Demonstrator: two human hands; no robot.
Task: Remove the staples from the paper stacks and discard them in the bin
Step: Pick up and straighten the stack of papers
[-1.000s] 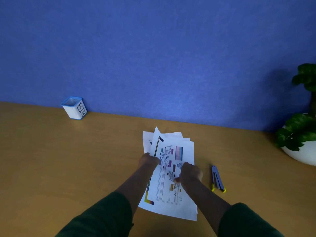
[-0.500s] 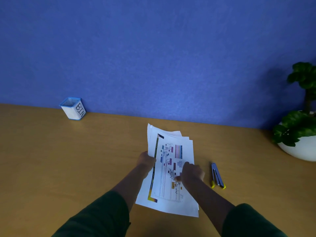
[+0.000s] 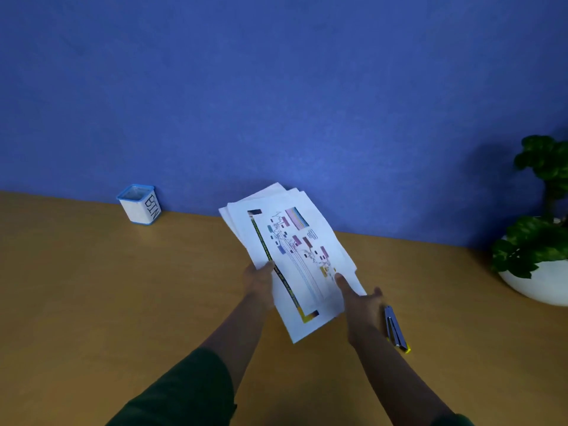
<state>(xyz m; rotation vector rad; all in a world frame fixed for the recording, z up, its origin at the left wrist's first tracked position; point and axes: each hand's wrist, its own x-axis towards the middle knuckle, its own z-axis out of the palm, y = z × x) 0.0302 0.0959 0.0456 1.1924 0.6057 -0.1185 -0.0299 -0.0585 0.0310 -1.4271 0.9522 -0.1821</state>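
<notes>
Paper stacks [image 3: 295, 256]: several white sheets, fanned and slightly offset, were held together above the wooden desk [image 3: 76, 287], tilted with the far end toward 11 o'clock. The top sheet carried a coloured chart with purple, teal and yellow blocks and thin lines, plus a dark strip with small print along its left edge; the print was too small to read. No staple could be made out at this resolution.

Left hand [image 3: 258, 279] gripped the left edge of the stack, thumb on top over the dark strip, fingers hidden beneath. Right hand [image 3: 361, 299] held the right edge near the lower corner, thumb pressed on the top sheet, other fingers behind the paper with one tip showing past the edge. Both forearms ended in dark green sleeves [image 3: 184, 392].

Surroundings: a small white container with blue rim, the bin [image 3: 139, 204], stood at 10 o'clock from the stack, well apart, against the blue wall [image 3: 276, 87]. Its side read "BIN", letters turned sideways. A silver staple remover with yellow tips [image 3: 396, 330] lay on the desk at 4 o'clock, just beside the right wrist and partly behind it. A leafy plant in a white pot [image 3: 541, 281] sat at 3 o'clock, at the frame edge. Nothing lay between the stack and the bin.
</notes>
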